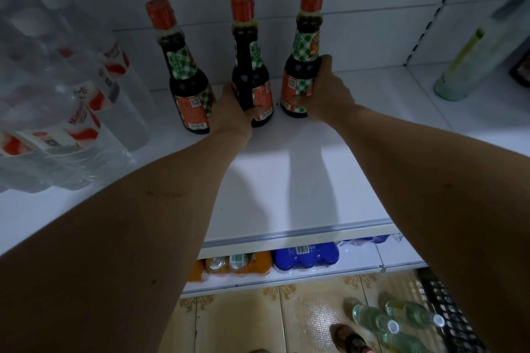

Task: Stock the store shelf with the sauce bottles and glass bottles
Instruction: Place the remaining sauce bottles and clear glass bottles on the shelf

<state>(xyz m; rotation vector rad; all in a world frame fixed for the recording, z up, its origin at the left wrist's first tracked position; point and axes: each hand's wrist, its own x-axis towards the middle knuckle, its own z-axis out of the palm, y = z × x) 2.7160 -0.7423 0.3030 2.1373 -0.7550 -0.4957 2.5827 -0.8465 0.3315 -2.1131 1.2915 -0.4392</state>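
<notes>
Your left hand (233,112) is wrapped round the base of the middle sauce bottle (251,66), thumb across the front of its lower label; your right hand (327,92) grips the right sauce bottle (302,66) low on its body, thumb on the label and fingers curled behind; both bottles stand upright on the white shelf (286,175), towards its back edge, near the rear wall. Just beside your left hand, on its far side, a third sauce bottle (186,83) stands upright and unheld, so the three make a row along the back of the shelf; all have red caps, dark contents and green-checked labels. At the left end of the shelf lies a shrink-wrapped pack of clear water bottles (66,112) with red and white labels. Towards the right back corner, past the slotted upright, a pale green bottle (470,60) leans in blur. Under the shelf's front edge, a lower shelf holds an orange pack of cans (238,264) and a blue pack (305,256) next to it. On the tiled floor at the lower right lie green glass bottles (393,321) beside a black crate (447,315).
</notes>
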